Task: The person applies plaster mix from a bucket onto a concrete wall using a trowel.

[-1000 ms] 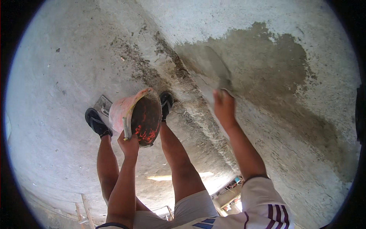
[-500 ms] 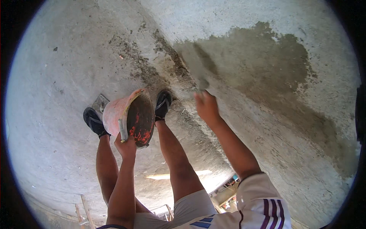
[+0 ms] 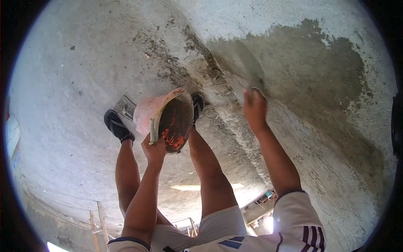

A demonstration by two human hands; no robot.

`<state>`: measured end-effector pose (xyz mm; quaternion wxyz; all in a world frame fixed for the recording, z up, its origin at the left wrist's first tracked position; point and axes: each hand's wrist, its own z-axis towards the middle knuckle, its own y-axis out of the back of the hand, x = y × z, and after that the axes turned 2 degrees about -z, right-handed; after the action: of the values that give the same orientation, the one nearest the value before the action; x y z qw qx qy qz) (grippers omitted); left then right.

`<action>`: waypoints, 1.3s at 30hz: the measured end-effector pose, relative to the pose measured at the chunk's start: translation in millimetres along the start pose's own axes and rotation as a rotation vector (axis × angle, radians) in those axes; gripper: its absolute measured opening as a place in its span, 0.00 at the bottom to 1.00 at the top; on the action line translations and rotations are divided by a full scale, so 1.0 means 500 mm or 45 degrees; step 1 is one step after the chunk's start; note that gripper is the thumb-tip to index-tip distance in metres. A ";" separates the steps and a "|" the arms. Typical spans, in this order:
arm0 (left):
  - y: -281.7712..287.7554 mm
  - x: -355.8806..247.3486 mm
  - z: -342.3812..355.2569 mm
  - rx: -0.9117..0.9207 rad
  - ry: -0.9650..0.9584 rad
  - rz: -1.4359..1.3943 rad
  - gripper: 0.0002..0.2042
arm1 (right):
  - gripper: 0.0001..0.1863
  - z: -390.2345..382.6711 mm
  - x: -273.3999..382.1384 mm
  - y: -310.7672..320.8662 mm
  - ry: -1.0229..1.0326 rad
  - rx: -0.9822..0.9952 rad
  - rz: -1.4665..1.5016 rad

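Observation:
My left hand [image 3: 154,150] is closed on the rim of a worn pinkish-red bucket [image 3: 145,107], beside a short pale tube [image 3: 152,131]. The bucket tilts so its mouth faces me and to the right, showing a dark inside with red-orange patches. Over by the wall, my right hand [image 3: 255,109] is closed around a blurred grey trowel-like tool [image 3: 253,75]; motion smears its outline. Behind it a dark, damp-looking grey patch [image 3: 302,67] spreads across the rough wall [image 3: 319,126].
Between my sandalled feet, partly behind the bucket, a flat hand float [image 3: 125,108] lies on the concrete floor [image 3: 84,84]. Crumbly debris [image 3: 180,75] lines the foot of the wall. Wooden poles [image 3: 100,218] stand at the lower left.
My right hand and its blurred tool have moved right along the wall. The view has shifted, and the tilted bucket now covers more of my right foot. My left hand keeps its hold.

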<state>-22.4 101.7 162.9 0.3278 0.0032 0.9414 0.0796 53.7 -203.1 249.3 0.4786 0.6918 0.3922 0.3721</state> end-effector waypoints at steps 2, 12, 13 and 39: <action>0.005 -0.006 -0.006 0.072 0.106 -0.056 0.09 | 0.16 -0.050 0.024 0.107 0.006 -0.090 0.186; 0.025 0.005 -0.008 -0.088 -0.221 0.082 0.10 | 0.03 -0.173 0.052 0.148 0.600 -0.328 0.422; 0.022 0.004 -0.007 -0.162 -0.225 0.089 0.09 | 0.05 -0.162 0.056 0.083 0.193 -0.041 0.323; -0.004 0.012 0.031 0.066 -0.280 0.213 0.04 | 0.10 -0.266 0.069 0.339 -0.371 -0.664 0.991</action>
<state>-17.2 102.3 147.0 0.4210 0.0988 0.8980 0.0814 -18.8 -162.5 451.2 0.5111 0.6890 -0.0729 0.5087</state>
